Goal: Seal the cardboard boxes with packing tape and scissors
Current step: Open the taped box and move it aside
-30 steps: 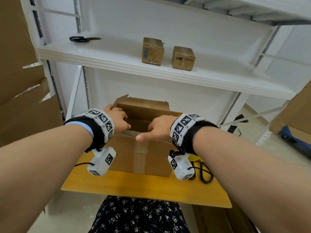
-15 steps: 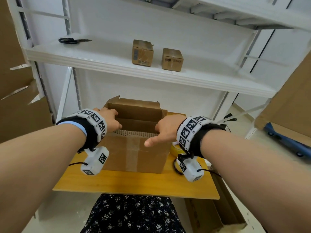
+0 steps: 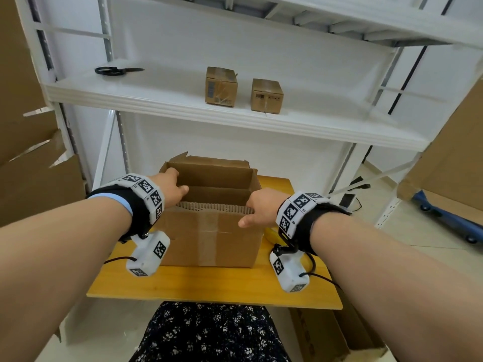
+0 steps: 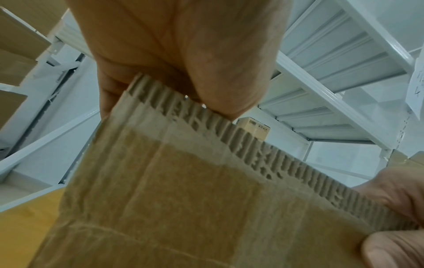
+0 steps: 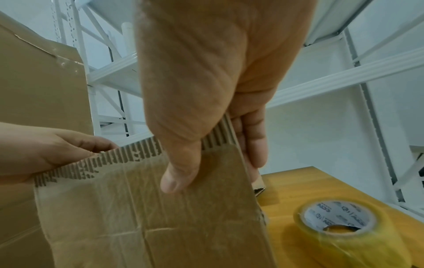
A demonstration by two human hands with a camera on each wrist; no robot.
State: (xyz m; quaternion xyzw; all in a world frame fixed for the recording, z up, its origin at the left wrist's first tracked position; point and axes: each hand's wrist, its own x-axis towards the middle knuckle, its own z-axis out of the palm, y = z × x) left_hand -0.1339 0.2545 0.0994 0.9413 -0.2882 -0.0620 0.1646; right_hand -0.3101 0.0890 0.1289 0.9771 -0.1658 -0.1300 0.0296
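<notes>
Brown corrugated cardboard box [image 3: 211, 231]: left hand [image 3: 171, 190] and right hand [image 3: 257, 209] pinch its near flap; yellowish tape roll [image 5: 344, 234] at three o'clock.

The open brown cardboard box [image 3: 209, 231] fills the wooden tabletop [image 3: 209, 286] centre; the yellowish clear tape roll [image 5: 339, 234] blocks its right side.

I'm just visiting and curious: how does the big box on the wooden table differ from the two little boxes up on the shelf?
The big box is open, flaps up, while the two little boxes are closed. It sits on the wooden table; they stand on the white shelf. The left hand and right hand grip its near flap; nobody touches the little ones. All are brown cardboard.
</notes>
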